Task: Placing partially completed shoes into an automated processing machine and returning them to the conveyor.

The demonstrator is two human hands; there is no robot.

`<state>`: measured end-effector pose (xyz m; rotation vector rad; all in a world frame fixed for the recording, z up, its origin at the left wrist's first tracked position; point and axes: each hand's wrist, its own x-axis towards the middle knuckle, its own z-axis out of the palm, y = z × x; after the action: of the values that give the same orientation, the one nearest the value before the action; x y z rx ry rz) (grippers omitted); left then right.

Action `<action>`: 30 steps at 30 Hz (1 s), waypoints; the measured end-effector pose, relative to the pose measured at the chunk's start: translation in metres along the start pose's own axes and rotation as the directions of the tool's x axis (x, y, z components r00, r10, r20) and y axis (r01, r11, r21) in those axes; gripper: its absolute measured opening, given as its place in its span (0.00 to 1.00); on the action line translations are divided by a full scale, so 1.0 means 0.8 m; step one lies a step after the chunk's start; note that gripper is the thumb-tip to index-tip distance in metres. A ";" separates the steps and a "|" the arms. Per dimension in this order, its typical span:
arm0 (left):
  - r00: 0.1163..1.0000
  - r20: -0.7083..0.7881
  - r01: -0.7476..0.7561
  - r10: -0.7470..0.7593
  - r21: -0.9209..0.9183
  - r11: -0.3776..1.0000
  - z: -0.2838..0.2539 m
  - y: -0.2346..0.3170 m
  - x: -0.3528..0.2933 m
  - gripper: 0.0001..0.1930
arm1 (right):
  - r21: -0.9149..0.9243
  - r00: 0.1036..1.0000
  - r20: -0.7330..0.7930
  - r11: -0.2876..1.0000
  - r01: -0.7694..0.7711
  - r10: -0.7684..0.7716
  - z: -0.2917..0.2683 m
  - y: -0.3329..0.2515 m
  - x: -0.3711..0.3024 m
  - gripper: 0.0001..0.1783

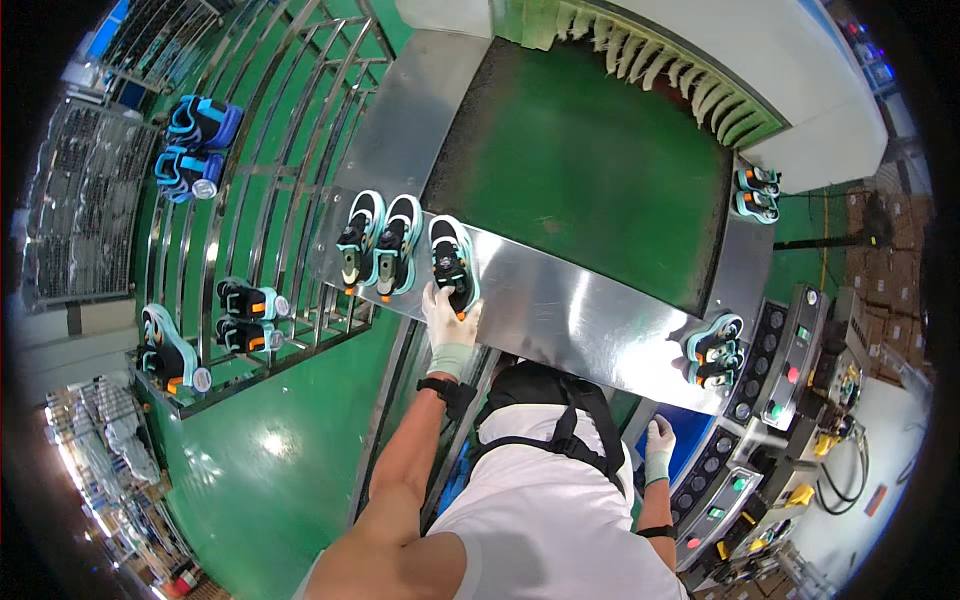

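My left hand [450, 322], in a white glove, grips the heel end of a black sneaker [452, 262] with a pale mint sole and an orange heel tab. The sneaker rests on the steel ledge [540, 300]. Just left of it stand two matching sneakers, a nearer one [397, 245] and a farther one [361, 238]. My right hand [658, 440], also gloved, hangs low beside my body above a blue panel [685, 440]. It holds nothing, and its fingers look loosely stretched.
A green conveyor belt [590, 190] runs under a hood with hanging fabric strips [660, 65]. More sneakers [715, 350] sit at the ledge's right end. Control panels [790, 355] stand at right. A metal rack [290, 180] at left carries blue shoes [200, 122] and black sneakers [250, 300].
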<state>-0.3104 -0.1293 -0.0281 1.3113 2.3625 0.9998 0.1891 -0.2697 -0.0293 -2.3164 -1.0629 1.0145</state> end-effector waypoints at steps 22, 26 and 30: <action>0.629 0.725 0.011 0.281 -0.370 0.929 -0.030 0.298 -0.113 0.24 | 0.704 0.701 0.707 0.185 -0.686 -0.088 0.030 -0.299 -0.034 0.25; 0.736 0.643 0.285 0.213 -0.580 0.763 -0.034 0.295 -0.124 0.22 | 0.696 0.678 0.712 0.054 -0.716 -0.183 -0.001 -0.292 -0.038 0.26; 0.812 0.519 0.048 0.267 -0.516 0.855 -0.012 0.292 -0.102 0.22 | 0.646 0.625 0.746 0.021 -0.763 -0.229 -0.007 -0.282 -0.043 0.27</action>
<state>-0.1191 -0.1175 0.1287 1.3064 1.4457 0.9849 0.0684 -0.1540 0.1259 -0.7932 0.2902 2.0417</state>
